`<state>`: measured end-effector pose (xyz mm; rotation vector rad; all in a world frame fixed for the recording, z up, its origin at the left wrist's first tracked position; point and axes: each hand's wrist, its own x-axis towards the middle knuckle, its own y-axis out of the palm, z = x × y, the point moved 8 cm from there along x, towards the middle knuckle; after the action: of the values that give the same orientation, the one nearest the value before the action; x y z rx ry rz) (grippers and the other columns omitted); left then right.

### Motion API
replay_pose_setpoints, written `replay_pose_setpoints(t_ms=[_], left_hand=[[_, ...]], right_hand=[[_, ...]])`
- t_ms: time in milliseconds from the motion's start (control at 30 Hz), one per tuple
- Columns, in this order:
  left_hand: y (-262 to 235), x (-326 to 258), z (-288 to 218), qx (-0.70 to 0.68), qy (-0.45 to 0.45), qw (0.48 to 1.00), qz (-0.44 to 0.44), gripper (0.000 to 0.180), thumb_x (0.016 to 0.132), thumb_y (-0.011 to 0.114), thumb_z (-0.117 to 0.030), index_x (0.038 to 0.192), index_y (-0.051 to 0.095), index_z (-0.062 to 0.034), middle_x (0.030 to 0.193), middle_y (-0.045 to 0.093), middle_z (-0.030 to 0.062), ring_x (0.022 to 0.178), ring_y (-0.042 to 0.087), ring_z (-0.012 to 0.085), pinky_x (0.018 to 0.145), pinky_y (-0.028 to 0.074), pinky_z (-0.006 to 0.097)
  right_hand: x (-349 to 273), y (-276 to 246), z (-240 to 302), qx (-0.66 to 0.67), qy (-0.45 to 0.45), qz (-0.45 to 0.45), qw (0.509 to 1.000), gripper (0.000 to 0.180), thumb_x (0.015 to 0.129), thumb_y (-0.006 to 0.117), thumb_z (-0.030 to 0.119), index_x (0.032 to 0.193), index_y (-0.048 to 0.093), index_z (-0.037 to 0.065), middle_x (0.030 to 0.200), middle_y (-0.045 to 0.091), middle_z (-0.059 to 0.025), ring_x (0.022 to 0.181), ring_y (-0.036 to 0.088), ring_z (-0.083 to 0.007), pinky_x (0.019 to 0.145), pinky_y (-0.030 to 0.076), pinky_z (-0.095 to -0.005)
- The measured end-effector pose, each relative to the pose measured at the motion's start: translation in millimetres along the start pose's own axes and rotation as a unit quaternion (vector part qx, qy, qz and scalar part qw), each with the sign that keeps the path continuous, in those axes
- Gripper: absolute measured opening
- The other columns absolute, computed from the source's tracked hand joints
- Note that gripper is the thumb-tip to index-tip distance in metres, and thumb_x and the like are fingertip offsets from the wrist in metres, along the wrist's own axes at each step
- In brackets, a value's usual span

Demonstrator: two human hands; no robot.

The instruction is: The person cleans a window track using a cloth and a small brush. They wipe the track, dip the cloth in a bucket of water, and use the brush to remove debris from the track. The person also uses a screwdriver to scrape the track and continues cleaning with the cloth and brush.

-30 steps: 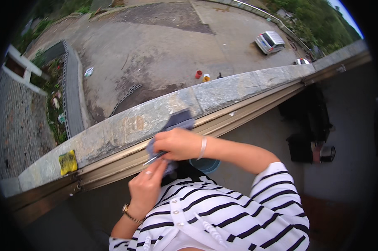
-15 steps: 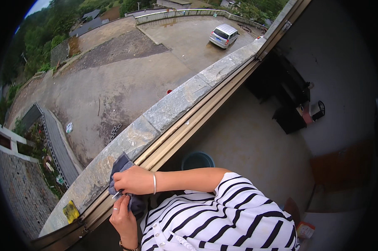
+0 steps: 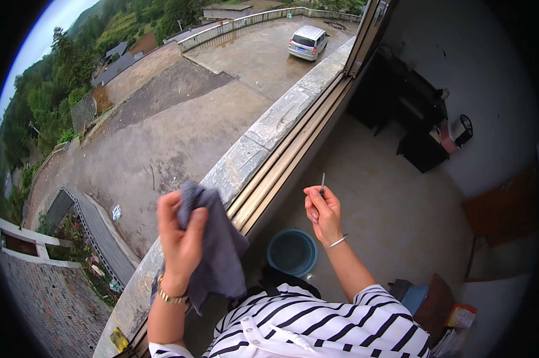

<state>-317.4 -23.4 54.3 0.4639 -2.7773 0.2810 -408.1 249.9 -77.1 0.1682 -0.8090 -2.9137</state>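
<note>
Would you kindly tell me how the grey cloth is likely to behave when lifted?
The grey cloth is probably floppy, since it hangs draped from the left hand. It looks fairly light, as that hand alone holds it up. Its soft fabric seems unlikely to break.

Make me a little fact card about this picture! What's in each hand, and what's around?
Left hand: gripping a grey-blue cloth that hangs down
Right hand: pinching a thin rod, tip up
Sill: grey stone, beside a tan window track
On the sill: yellow sponge-like block, bottom left
Floor inside: round blue tub
Outside: silver car on a paved yard
</note>
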Motion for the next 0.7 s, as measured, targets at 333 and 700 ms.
replay_pose_setpoints(t_ms=[333,700], left_hand=[[250,99,125,0.164,0.04,0.91,0.379,0.059,0.096,0.051,-0.022,0.143,0.029,0.0046,0.137,0.047,0.0307,0.129,0.045,0.041,0.108,0.036,0.043],[337,163,149,0.337,0.076,0.894,0.285,0.045,0.095,0.045,-0.023,0.125,0.041,0.0106,0.119,0.056,0.0309,0.108,0.058,0.0426,0.094,0.047,0.046]], right_hand=[[-8,-79,25,-0.028,-0.059,-0.103,0.993,0.012,0.097,0.057,0.013,0.097,0.062,0.001,0.072,0.056,-0.0022,0.051,0.039,-0.0021,0.044,0.029,-0.0171],[-15,-79,46,-0.092,-0.114,-0.13,0.981,0.014,0.095,0.062,0.015,0.096,0.064,0.001,0.07,0.057,0.0008,0.055,0.041,-0.0009,0.048,0.029,-0.0171]])
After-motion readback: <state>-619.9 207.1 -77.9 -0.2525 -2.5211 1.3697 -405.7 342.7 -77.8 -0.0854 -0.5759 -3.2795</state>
